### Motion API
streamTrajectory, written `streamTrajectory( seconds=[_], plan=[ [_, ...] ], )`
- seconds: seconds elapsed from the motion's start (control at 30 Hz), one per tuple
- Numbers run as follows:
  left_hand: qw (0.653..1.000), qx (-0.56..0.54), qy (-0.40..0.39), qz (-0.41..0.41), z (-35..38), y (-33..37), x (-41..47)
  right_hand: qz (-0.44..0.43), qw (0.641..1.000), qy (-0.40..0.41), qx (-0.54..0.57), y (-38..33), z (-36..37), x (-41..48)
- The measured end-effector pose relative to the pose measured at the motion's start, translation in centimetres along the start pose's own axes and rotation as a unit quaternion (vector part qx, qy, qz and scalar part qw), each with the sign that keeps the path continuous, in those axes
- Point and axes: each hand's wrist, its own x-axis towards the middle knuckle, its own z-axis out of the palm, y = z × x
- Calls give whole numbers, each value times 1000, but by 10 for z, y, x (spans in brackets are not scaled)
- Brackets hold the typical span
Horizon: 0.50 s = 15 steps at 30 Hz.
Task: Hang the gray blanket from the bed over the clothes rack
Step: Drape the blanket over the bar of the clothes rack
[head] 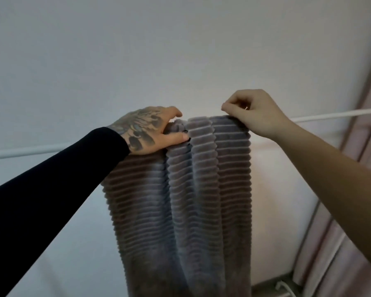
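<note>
Between the two grips, the white rail of the clothes rack [41, 151] disappears under the gray blanket [180, 189], so only its bare stretches to either side can be seen: one running out past the left grip to the frame edge, one slanting up past the right grip. The blanket hangs draped over that rail, bunched into vertical folds, its ribbed pile running in horizontal ridges. Its lower end is cut off by the bottom of the frame, and the half on the far side of the rail is hidden.

The left hand [147, 131], tattooed and in a dark sleeve [51, 185], grips the bunched top of the blanket at the rail: the thumb presses on the near side and the fingers curl over the top, their tips out of sight behind the fabric. The right hand [255, 112], bare-armed, rests at the blanket's upper right corner with its fingers curled together above the fold; whether they actually pinch the fabric is hard to tell, as the palm side is turned away.

Behind both grips stands a plain pale wall [137, 50]. Beyond the right grip, pinkish curtains [364, 103] hang at the frame edge. Below them a pale padded surface and something white near the floor are too blurred to identify.
</note>
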Motion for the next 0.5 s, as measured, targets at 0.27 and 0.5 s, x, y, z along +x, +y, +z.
streamTrajectory(
  seconds=[0.27, 0.5],
  plan=[
    [936, -40, 342, 79, 28, -6, -74, 89, 991, 97, 23, 47, 22, -100],
    [909, -225, 249, -247, 90, -54, -141, 200, 944, -166, 203, 64, 54, -133]
  ],
)
